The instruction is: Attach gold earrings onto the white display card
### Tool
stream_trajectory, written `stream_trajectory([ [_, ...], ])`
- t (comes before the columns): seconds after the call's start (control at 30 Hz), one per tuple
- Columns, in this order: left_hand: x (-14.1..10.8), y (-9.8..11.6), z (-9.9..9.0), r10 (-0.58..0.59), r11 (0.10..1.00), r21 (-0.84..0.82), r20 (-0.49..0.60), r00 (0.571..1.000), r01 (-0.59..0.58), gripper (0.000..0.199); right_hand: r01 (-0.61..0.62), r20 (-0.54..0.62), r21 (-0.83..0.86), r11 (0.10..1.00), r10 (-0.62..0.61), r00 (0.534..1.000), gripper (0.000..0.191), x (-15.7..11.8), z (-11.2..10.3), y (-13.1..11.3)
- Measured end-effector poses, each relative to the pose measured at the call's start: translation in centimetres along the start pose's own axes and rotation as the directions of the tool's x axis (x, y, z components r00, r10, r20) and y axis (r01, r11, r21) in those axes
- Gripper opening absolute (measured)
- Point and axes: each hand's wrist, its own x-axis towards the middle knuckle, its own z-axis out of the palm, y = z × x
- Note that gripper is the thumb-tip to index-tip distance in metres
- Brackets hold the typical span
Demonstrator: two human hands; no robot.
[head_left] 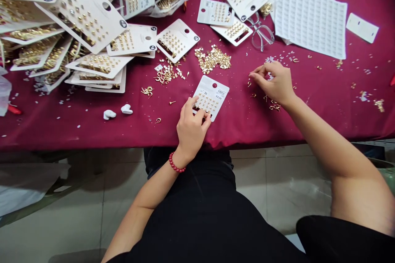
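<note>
My left hand (193,127), with a red bead bracelet on its wrist, holds a white display card (214,90) against the burgundy tablecloth (311,119). Rows of gold stud earrings (206,102) sit on the card, and my fingers partly cover its lower edge. My right hand (273,84) hovers to the right with its fingertips pinched close to small loose gold earring pieces (271,105). Whether the pinch holds a tiny piece is hidden. A heap of loose gold studs (212,58) lies just beyond the card.
Many filled earring cards (89,14) lie piled at the far left and along the back. White sheets of small labels (314,20) and clear-framed glasses (261,33) lie at the back right. Two small white objects (117,111) rest near the cloth's front edge, above a tiled floor.
</note>
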Motion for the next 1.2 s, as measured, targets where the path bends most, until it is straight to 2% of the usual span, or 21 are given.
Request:
stream_trajectory([
  [0.07,0.0,0.0,0.0,0.001,1.000,-0.004,0.001,1.000,-0.001,0.008,-0.035,0.019,0.075,0.997,0.034,0.999,0.029,-0.6,-0.1,-0.6],
  [0.23,0.0,0.0,-0.1,0.007,1.000,0.010,-0.009,1.000,-0.007,0.008,-0.110,0.024,0.136,0.985,0.107,0.994,0.038,-1.3,0.0,-0.2],
  [0.37,0.0,-0.1,0.0,0.028,0.999,0.025,-0.022,0.999,-0.027,0.008,-0.106,0.046,0.275,0.956,0.097,0.994,0.035,-0.9,0.4,0.9],
  [0.43,0.0,-0.1,0.1,0.029,0.999,0.029,-0.024,0.999,-0.029,0.007,-0.086,0.035,0.340,0.936,0.078,0.996,0.033,-0.7,0.6,0.5],
  [0.5,0.0,-0.1,0.1,0.026,0.999,0.025,-0.021,0.999,-0.026,0.007,-0.054,0.004,0.387,0.921,0.057,0.998,0.034,-0.8,0.8,-1.0],
  [0.6,0.0,-0.2,0.1,0.014,1.000,0.013,-0.005,1.000,-0.014,0.006,0.004,0.003,0.415,0.910,-0.006,1.000,0.035,-1.8,1.4,-5.0],
  [0.63,0.0,-0.2,0.1,0.012,1.000,0.012,0.002,1.000,-0.012,0.006,0.020,0.047,0.403,0.915,-0.043,0.998,0.034,-2.3,1.8,-6.4],
  [0.7,0.0,-0.2,0.0,0.016,1.000,0.014,0.011,1.000,-0.017,0.005,0.136,0.087,0.360,0.923,-0.178,0.980,0.033,-3.3,2.7,-8.7],
  [0.77,0.0,-0.2,-0.1,0.023,1.000,0.019,0.011,1.000,-0.024,0.004,0.269,0.088,0.316,0.910,-0.310,0.947,0.032,-4.2,3.8,-10.0],
  [0.83,0.0,-0.2,-0.1,0.026,0.999,0.026,0.008,1.000,-0.027,0.005,0.359,0.067,0.286,0.888,-0.392,0.918,0.031,-4.6,4.8,-10.2],
  [0.9,0.0,-0.2,0.0,0.028,0.999,0.035,0.007,1.000,-0.028,0.005,0.396,0.053,0.269,0.878,-0.424,0.904,0.031,-4.6,5.4,-9.9],
  [1.1,0.0,-0.2,0.0,0.035,0.998,0.053,0.002,0.999,-0.035,0.005,0.421,0.038,0.263,0.868,-0.446,0.894,0.032,-4.3,5.5,-9.3],
  [1.2,0.0,-0.2,0.0,0.041,0.998,0.058,-0.006,0.999,-0.040,0.005,0.391,0.083,0.260,0.883,-0.424,0.902,0.029,-4.4,5.5,-9.3],
])
